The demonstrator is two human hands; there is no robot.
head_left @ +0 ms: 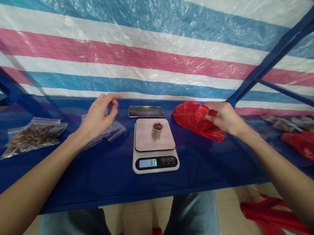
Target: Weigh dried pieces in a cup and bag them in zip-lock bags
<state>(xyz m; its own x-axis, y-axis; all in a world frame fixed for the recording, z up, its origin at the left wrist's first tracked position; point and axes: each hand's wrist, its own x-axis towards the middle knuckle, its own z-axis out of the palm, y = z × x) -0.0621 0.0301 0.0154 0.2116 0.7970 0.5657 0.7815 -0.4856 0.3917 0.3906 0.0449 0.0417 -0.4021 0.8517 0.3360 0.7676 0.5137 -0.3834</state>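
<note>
A white kitchen scale (144, 140) stands before me, its lit display reading 8.3. On its plate is a small clear cup (156, 134) filled with brown pieces (157, 126). My left hand (100, 113) hovers over several empty zip bags (115, 130), its fingers loosely bent and apart with nothing visible in them. At the right, my right hand (225, 117) is closed at the mouth of a red plastic bag (189, 114), gripping its edge. Some dark contents show inside that bag. The fingertips are partly hidden by the red film.
Filled zip bags (34, 135) of brown pieces lie at the left. Behind the scale lies a phone (146, 111). Another red bag (305, 144) is at far right, past a blue metal post (253, 74). Striped sheeting (140, 55) hangs behind the blue table (109, 178).
</note>
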